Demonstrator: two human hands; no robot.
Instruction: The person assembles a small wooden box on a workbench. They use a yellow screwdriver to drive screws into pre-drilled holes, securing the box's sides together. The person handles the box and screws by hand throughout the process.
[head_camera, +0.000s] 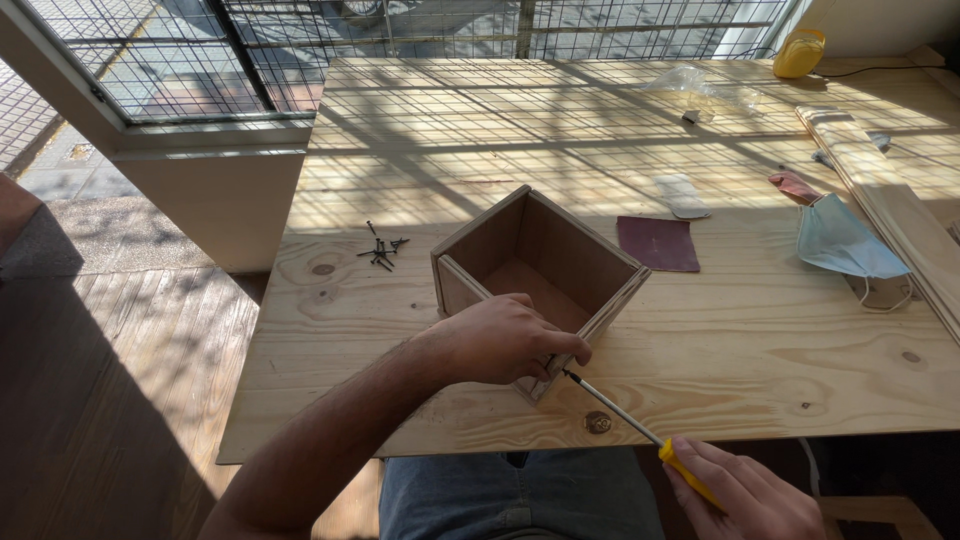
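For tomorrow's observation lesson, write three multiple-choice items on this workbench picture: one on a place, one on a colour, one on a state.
1. Where does the pile of dark screws lie?
A. left of the wooden box
B. inside the box
C. on the blue face mask

2. What colour is the handle of the screwdriver?
A. red
B. yellow
C. green

3. How does the box stand?
A. shut with a lid
B. flat in loose boards
C. open at the top

Answers:
1 A: the screws lie on the table beside the box's left corner.
2 B: yellow shows in the right hand.
3 C: its inside floor shows; the left hand steadies its near corner.
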